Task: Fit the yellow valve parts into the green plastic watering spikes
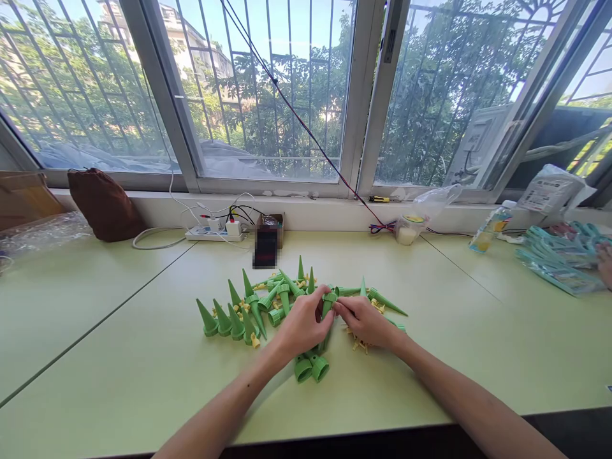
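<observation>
My left hand is closed around a green plastic watering spike, its ribbed collar up and its point down. Against the collar's right side, my right hand is pinched; whatever its fingertips hold is hidden. In front of the hands lie two green spikes with their hollow ends toward me. Several more spikes stand point-up in a row at the left, and others lie in a loose pile behind my left hand. Small yellow plastic valves are scattered under my right hand and among the spikes.
On the pale green table, a power strip, a small box and a pixelated dark object are at the back. A brown bag stands left. Bottle, turquoise packages and another person's hand are right.
</observation>
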Available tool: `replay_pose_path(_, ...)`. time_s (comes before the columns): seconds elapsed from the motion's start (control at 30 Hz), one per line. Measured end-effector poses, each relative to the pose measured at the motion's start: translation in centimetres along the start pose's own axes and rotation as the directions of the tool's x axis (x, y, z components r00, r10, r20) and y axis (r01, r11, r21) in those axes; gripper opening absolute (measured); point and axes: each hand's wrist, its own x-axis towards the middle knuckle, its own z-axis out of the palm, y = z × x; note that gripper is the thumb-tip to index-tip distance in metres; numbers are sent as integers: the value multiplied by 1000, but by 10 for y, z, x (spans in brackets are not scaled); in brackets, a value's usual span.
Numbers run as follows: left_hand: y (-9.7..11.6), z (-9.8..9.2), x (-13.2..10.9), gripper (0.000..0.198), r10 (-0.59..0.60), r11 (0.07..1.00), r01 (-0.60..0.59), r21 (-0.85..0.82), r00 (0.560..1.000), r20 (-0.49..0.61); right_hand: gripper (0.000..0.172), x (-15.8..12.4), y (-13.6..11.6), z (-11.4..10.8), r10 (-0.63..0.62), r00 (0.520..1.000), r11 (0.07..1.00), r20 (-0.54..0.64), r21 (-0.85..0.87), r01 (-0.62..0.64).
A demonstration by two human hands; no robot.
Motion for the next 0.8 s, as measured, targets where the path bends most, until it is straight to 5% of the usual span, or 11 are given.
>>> replay_pose_path(0.8,0,0,0,25,-7,1000,7,18,1000,2,37,0,-2,-1,5,1000,1000,1,-16,-5)
